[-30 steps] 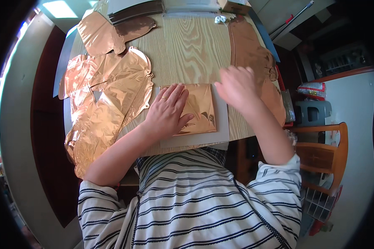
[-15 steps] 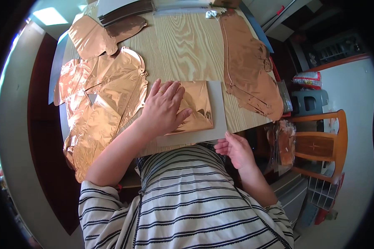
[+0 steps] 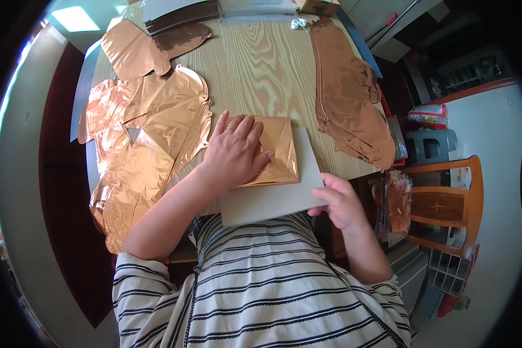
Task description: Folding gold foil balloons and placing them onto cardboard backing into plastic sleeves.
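My left hand (image 3: pixel 236 149) lies flat, fingers stretched out, on a folded packet of shiny copper-gold foil (image 3: pixel 283 152). Under the foil is a grey cardboard sheet (image 3: pixel 272 200), which sticks out toward me and to the right past the table's near edge. At the sheet's near right corner, my right hand (image 3: pixel 337 200) pinches it, thumb on top and fingers below. Large flat copper foil balloons (image 3: pixel 151 127) are spread in a crinkled heap to the left of my left arm. Another darker stack of foil (image 3: pixel 351 98) lies on the table's right side.
The wood-grain table (image 3: pixel 258 69) reaches away from me. Small white pieces (image 3: pixel 298 24) and a cardboard box (image 3: pixel 319 6) are at the far edge. Right of the table stand a wooden chair (image 3: pixel 472 197) and a grey stool (image 3: pixel 430 145). Wrapped copper foil (image 3: pixel 399 200) is beside the chair.
My right hand has taken hold of the cardboard sheet's corner. The sheet has slid toward me and tilted under the foil packet, while my left hand stays pressed on the foil.
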`<state>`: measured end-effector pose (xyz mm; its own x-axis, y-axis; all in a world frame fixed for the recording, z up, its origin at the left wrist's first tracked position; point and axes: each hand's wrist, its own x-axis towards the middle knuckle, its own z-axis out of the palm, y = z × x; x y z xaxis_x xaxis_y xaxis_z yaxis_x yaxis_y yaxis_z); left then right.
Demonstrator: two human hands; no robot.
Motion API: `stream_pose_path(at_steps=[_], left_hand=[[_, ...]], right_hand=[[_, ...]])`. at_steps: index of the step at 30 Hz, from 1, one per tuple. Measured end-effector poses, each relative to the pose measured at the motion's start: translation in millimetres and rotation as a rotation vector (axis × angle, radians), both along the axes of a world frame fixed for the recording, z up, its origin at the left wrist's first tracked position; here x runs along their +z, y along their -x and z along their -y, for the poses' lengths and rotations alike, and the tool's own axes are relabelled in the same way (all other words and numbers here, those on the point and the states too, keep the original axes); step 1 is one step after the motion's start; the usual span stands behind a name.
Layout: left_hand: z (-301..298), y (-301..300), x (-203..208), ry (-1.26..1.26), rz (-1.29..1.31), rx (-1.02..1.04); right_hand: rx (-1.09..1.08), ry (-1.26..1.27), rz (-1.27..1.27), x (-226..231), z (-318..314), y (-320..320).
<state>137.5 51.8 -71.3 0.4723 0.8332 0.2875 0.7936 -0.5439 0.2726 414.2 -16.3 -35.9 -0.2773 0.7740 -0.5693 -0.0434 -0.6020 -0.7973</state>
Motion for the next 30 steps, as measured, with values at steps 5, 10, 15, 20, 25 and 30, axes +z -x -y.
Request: stream_pose_path(at_steps=[5,10,15,20,25,30], left_hand=[[2.1,-2.0,-4.5,-0.012,-0.01,0.026],[8.8,2.9,-17.6,-0.046,0.047,0.034],[9.2,0.7,-19.1,-0.032,0.043,0.048],[8.9,-4.6,-20.1,-0.051,0.052,0.046],[23.9,-9.1,-17.6,-0.071,-0.007,0.124],[29.0,-11.1,-19.6,-0.083,0.012,0.127]], right_hand=[[0.099,-0.056,0.229,35.1,7.3,-65.9],[0.0,-0.378,0.55,119.0,7.9,-146.8],[-0.4,-0.665,0.451,96.2,-72.6,-102.9],[-0.077,-0.634,0.752,-8.1,-169.2,-44.8],[0.243,-0.528,0.731,-22.9,-170.0,8.6],[0.579,-0.407,0.548,-20.3,-147.6,3.9]])
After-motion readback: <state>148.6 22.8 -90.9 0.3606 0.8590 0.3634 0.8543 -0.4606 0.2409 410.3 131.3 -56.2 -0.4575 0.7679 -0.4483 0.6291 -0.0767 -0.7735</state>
